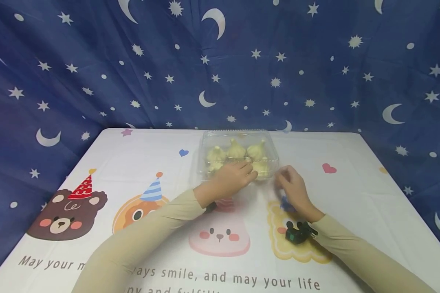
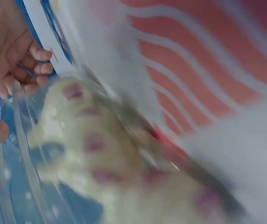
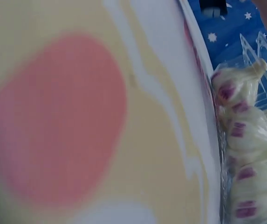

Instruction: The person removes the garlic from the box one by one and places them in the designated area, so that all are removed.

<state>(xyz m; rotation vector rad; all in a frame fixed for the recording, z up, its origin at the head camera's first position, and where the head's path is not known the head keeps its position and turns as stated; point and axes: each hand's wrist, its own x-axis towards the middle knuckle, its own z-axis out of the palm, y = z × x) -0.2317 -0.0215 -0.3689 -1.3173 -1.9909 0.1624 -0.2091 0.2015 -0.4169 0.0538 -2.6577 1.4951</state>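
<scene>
Head: above near side, facing forward and down; farthest back, takes in most of table [image 1: 355,191] and curtain [image 1: 315,36] beyond
Left wrist: low, very close at near side of clear box [image 1: 220,139], rolled sideways
Right wrist: low over cookie print [image 3: 152,140], near right, rolled sideways; print very close, box farther off
Box + curtain: shared by all three
Striped hat print [image 2: 184,60]: shared by head and left wrist
</scene>
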